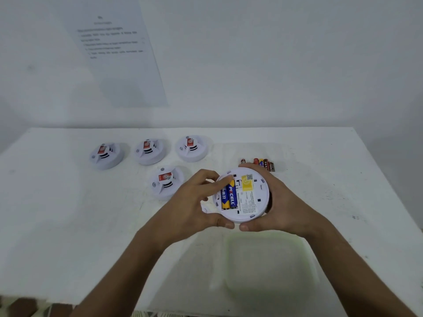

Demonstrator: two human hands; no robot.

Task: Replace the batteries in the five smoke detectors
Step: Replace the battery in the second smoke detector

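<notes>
Both hands hold a white round smoke detector (249, 202) above the table, its back facing me. Two blue and yellow batteries (229, 195) lie side by side in its open compartment. My left hand (194, 202) grips the detector's left rim, thumb below, and its index finger presses on the top end of the batteries. My right hand (283, 202) cups the right rim, thumb at the bottom edge. Several other white detectors stand face up on the table: three in a back row (106, 155) (150, 151) (191, 148) and one nearer (166, 182).
A small pile of loose batteries (263, 163) lies behind my right hand. A shallow translucent tray (270, 266) sits on the white table (343, 179) near its front edge. A printed sheet (114, 49) hangs on the wall behind.
</notes>
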